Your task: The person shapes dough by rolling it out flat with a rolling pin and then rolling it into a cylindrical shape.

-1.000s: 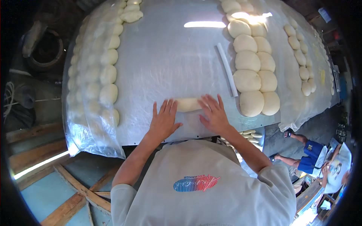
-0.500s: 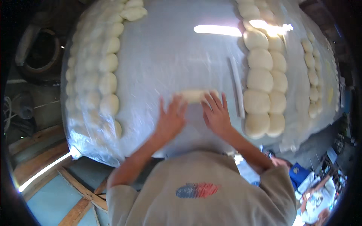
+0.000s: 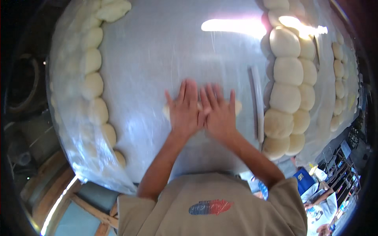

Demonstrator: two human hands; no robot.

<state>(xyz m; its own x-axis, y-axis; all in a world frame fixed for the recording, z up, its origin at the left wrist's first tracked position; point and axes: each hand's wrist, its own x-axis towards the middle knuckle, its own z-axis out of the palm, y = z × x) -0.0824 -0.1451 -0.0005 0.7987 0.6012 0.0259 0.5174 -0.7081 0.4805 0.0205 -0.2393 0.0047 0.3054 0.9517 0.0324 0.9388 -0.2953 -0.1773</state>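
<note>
One piece of dough (image 3: 238, 107) appears to be midway through shaping: it lies crosswise under both palms at the centre of the frame, with only its rounded ends showing at either side and a little between the hands. The left hand (image 3: 185, 115) and right hand (image 3: 220, 115) meet at the thumb side, fingers outstretched; the grip is flat and uncurled on both, pressing on the dough and clamped on nothing. How even the covered part is, I cannot tell.

Judging by what lies about, much remains: plump dough balls (image 3: 287, 71) stand in paired, touching columns at right of centre, apparently unshaped. An elongated dough piece (image 3: 114, 11) at the upper left looks finished, or nearly so. More dough balls run down the left under a clear plastic sheet (image 3: 76, 129), and others at the far right beside a second sheet.

The counter (image 3: 145, 70) is smooth, grey and faintly scratched, with bright glare near the top. A slim pale rod (image 3: 258, 104) lies just left of the paired columns. Beyond, the room is dim: wooden beams (image 3: 93, 211) at the lower left, and a co-worker (image 3: 325, 204) in a pale shirt at the lower right.
</note>
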